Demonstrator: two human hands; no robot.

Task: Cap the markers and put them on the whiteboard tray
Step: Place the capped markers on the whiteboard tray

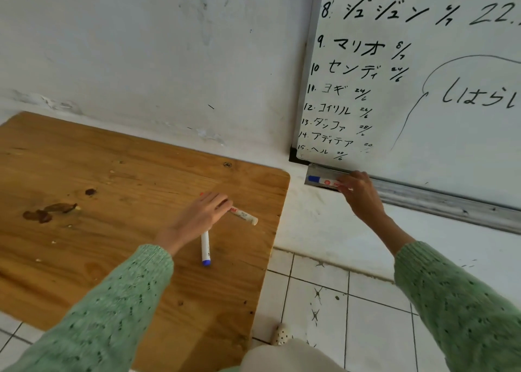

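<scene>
Markers are the business here, and the head view, the only one, shows three; a blue-capped marker [324, 180] lies along the whiteboard tray [439, 199] at its left end, its long axis running with the tray, cap pointing left; the right hand [359, 191] is closed loosely over its right end, fingers curled on the barrel, though whether it grips or is letting go I cannot tell. On the wooden table [84, 174] the left hand [204, 212] rests fingers-down on a second marker [244, 216], whose pale butt end points right and slightly toward the person; the hand is half curled, touching the barrel, a firm grasp not clear; a speck of red at the fingers' far side may be its cap or tip, too hidden to say. A third marker [205, 249], blue cap toward the person, lies just under the left wrist, long axis nearly at right angles to the second. The left hand is plainly the nearer to both table markers; the tray lies up and to the right of them, past the table's corner, so each would travel rightward and be turned parallel to the tray.
</scene>
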